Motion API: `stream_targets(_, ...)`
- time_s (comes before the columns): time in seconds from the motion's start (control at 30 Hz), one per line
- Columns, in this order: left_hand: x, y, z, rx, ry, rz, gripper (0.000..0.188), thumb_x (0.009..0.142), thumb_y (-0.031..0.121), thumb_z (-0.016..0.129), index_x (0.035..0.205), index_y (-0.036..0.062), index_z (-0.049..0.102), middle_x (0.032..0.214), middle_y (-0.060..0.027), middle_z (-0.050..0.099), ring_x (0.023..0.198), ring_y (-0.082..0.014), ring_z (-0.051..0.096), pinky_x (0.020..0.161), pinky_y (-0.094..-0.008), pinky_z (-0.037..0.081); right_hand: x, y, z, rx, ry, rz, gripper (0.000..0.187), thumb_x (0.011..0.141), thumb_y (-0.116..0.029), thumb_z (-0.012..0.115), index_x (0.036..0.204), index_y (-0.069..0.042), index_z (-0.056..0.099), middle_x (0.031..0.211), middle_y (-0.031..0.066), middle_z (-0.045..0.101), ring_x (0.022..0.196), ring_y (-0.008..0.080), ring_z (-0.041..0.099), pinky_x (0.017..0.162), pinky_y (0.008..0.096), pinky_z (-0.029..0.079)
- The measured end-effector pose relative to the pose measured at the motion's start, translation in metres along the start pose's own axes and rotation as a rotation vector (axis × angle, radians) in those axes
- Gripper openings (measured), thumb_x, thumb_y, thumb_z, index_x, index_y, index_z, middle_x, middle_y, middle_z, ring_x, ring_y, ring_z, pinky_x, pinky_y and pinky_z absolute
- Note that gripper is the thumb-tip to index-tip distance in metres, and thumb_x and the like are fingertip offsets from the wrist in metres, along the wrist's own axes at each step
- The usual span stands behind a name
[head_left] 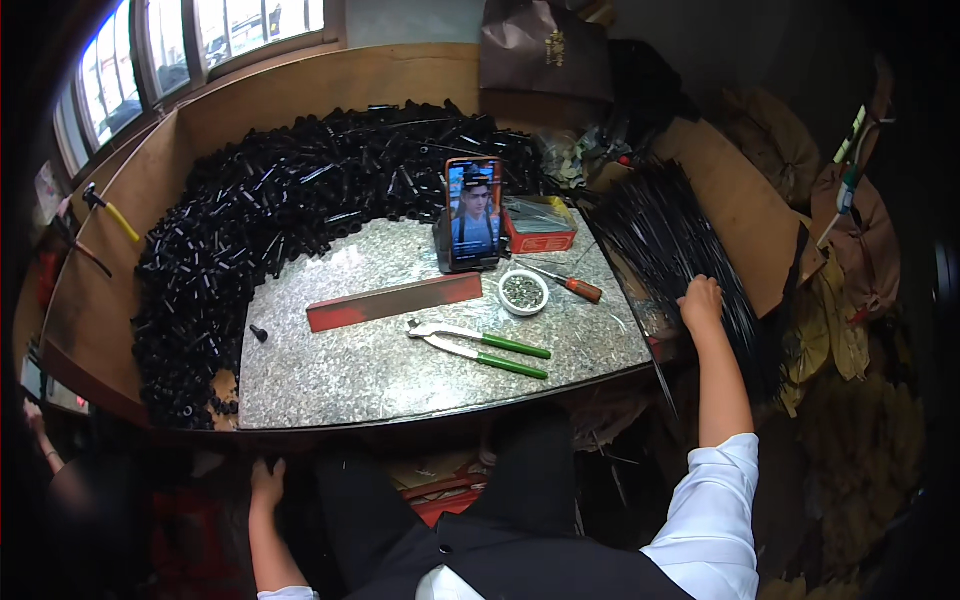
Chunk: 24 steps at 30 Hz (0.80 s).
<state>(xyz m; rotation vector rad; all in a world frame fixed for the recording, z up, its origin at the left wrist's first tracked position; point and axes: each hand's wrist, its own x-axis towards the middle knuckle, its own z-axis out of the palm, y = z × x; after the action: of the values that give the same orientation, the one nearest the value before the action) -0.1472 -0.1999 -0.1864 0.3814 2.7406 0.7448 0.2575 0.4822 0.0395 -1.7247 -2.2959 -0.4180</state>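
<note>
My right hand [701,304] is at the right of the table, its fingers curled on a pile of long thin black rods [665,225]. My left hand [267,480] is low, below the table's front edge beside my leg, thumb and fingertips apart, with nothing visible in it. On the speckled stone tabletop [370,385] lie green-handled pliers [490,352] with their handles spread, and a long reddish-brown bar [395,302]. A white bowl [523,293] of small shiny metal pieces stands behind the pliers. Near it lies a screwdriver [582,289] with an orange-red handle.
A phone [474,212] stands upright before a red box [541,230]. Short black tubular parts [290,190] are heaped along the left and back, inside a curved wooden wall [330,85]. One loose black part [259,333] lies at left. Hammers [110,212] hang on the left wall.
</note>
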Motion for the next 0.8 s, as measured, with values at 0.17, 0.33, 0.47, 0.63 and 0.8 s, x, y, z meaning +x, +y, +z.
stream_targets(0.17,-0.059,0.161,-0.068,-0.198,-0.396,0.361,0.03,0.086,0.019,0.061,0.108,-0.0002,0.063,0.113,-0.0194,0.062,0.1,-0.0309,0.062,0.085,-0.034,0.048,0.006,0.002,-0.012,0.157,-0.074,0.039,0.03,0.074,-0.013,0.072,0.094,0.005,0.059,0.102,0.0276,0.061,0.1,0.0437,0.057,0.083,0.0473,0.048)
stream_targets(0.33,-0.134,0.299,-0.149,-0.72,-0.587,1.081,0.039,0.084,0.02,0.068,0.116,0.0003,0.06,0.114,-0.0229,0.061,0.107,-0.0338,0.059,0.091,-0.0399,0.047,0.026,0.028,0.012,0.174,-0.052,0.071,0.029,0.074,-0.016,0.073,0.092,0.004,0.061,0.102,0.0232,0.063,0.099,0.0395,0.06,0.084,0.0454,0.048)
stream_targets(0.47,-0.164,0.326,-0.175,-0.819,-1.153,1.362,0.037,0.079,0.018,0.074,0.106,-0.0049,0.063,0.121,-0.0275,0.055,0.111,-0.0402,0.056,0.091,-0.0451,0.047,0.045,0.032,0.025,0.246,-0.125,0.1,0.027,0.073,-0.02,0.073,0.087,0.001,0.064,0.096,0.0213,0.066,0.095,0.0389,0.062,0.081,0.0449,0.049)
stream_targets(0.63,-0.188,0.36,-0.19,-1.029,-0.963,1.625,0.032,0.08,0.014,0.072,0.11,0.0141,0.064,0.114,-0.0304,0.057,0.101,-0.0424,0.059,0.08,-0.0465,0.05,0.069,0.051,0.028,0.309,-0.134,0.136,0.027,0.078,-0.025,0.069,0.088,0.0,0.064,0.096,0.0215,0.065,0.093,0.0401,0.061,0.079,0.0441,0.049)
stream_targets(0.8,-0.192,0.366,-0.182,-1.055,-1.009,1.632,0.026,0.079,0.014,0.073,0.104,0.0115,0.064,0.113,-0.03,0.058,0.101,-0.0426,0.06,0.078,-0.0459,0.051,0.058,0.046,-0.038,0.115,0.121,0.053,0.023,0.091,-0.015,0.051,0.099,0.006,0.056,0.107,0.0266,0.06,0.099,0.0441,0.057,0.081,0.0477,0.047)
